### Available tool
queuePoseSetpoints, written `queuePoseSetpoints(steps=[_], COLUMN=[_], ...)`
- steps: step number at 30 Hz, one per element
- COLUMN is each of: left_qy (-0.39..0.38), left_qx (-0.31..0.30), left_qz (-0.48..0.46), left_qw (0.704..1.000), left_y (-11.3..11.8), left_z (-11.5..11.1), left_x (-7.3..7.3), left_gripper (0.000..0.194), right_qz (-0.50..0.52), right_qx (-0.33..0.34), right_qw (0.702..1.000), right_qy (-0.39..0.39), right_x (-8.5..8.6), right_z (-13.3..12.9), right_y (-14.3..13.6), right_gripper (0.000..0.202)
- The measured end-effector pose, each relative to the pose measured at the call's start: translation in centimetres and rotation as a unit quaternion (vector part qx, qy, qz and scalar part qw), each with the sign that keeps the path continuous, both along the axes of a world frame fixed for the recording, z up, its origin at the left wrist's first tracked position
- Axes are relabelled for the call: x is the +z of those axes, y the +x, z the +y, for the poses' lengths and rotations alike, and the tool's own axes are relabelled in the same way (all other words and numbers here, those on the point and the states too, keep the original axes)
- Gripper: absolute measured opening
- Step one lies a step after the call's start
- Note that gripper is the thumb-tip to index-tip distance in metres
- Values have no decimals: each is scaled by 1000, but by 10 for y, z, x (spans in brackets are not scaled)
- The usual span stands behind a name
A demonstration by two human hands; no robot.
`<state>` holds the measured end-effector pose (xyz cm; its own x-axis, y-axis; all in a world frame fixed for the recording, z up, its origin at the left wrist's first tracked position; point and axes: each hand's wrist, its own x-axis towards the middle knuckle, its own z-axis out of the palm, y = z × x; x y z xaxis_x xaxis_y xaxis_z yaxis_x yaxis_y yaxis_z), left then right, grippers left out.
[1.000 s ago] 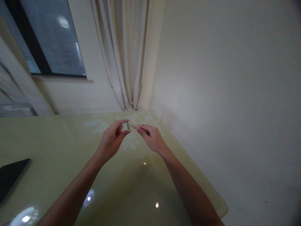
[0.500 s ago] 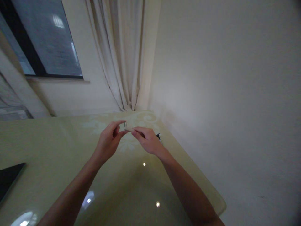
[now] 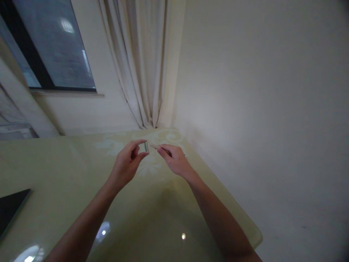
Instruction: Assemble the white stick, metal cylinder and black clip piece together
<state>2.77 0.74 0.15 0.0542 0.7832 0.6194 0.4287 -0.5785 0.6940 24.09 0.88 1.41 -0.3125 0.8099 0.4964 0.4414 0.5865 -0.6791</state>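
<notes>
Between the thumb and forefinger of my left hand [image 3: 128,160] stands a small, narrow, upright piece with a greenish face and bright metallic edge [image 3: 146,146]; its kind is too small to make out. My right hand [image 3: 176,160] is closed on a thin pale stick-like tool [image 3: 155,146]. Its pale tip points left toward the small piece, with a slight gap between them. The rest of the tool is hidden in my fingers. Both hands are above the far part of the table.
The glossy pale-green table [image 3: 68,174] has a patterned far end and a rounded near-right corner. A dark flat panel [image 3: 13,207] lies at the left edge. The wall [image 3: 245,127] runs along the right side. A curtain [image 3: 144,62] and a window [image 3: 60,43] are behind.
My right hand has shifted slightly right with the pale tool, drawing its tip off the small piece. The dark object beyond that hand is now almost wholly hidden. My left hand barely moved.
</notes>
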Motion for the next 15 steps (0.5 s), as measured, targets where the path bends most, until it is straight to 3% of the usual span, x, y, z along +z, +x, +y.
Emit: queuePoseSetpoints(steps=[5,10,15], left_qy=[-7,1,14], left_qx=[-24,-20,-31], left_qz=[-1,7,3], left_qw=[1000,1000,999], left_y=[3,3,5], left_z=[-1,0,-2], left_x=[-1,-4,-3], left_gripper=[35,35,36], right_qz=[16,17,19], right_qx=[30,-4,25], right_qw=[999,1000,999], right_qy=[-7,3,4], right_x=[2,2,3], right_z=[-3,-1,-2], right_y=[-3,-1,0], right_gripper=[35,36,35])
